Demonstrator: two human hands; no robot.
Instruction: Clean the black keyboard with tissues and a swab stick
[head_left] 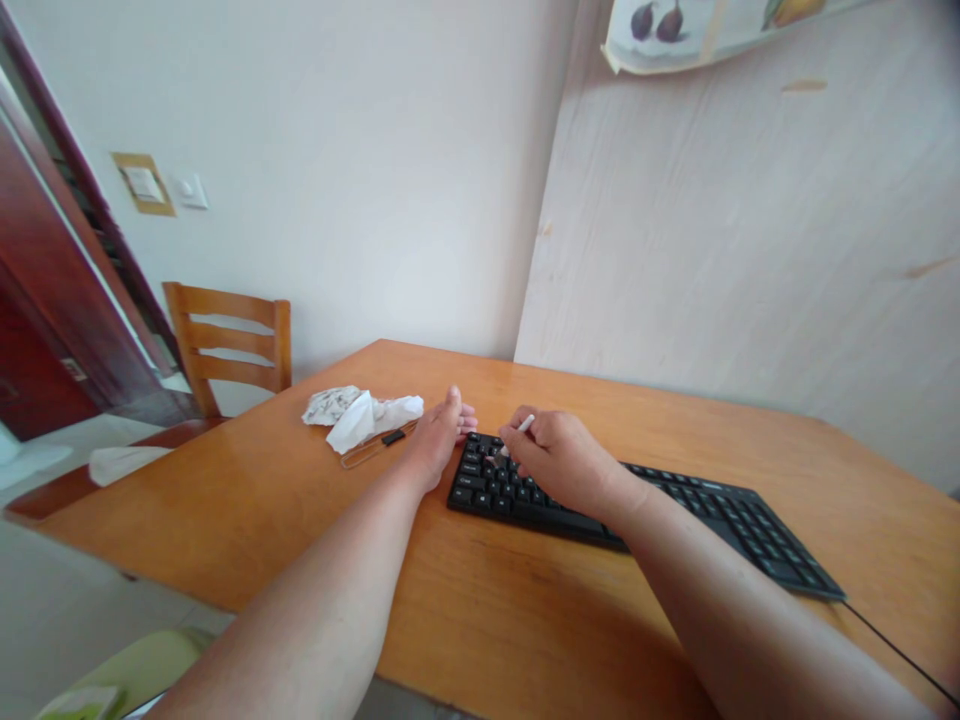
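A black keyboard [570, 517] lies on the wooden table. My right hand [564, 455] is above its left part, closed round a small brush [527, 423] with a white handle. The brush's bristles point down at the keys near the upper left corner. At the keyboard's left end, my left hand [441, 437] rests on edge with its thumb up and fingers stretched out. It holds nothing that shows. Left of it lies a wire tool with a black grip [393, 437], perhaps a keycap puller.
Crumpled white tissue [367, 420] sits beside a greyish crumpled wad [330, 405] on the table [262, 520]. A wooden chair [236, 340] stands at the far left. The keyboard's cable [892, 640] runs off to the right, and a wall [420, 200] rises behind the table.
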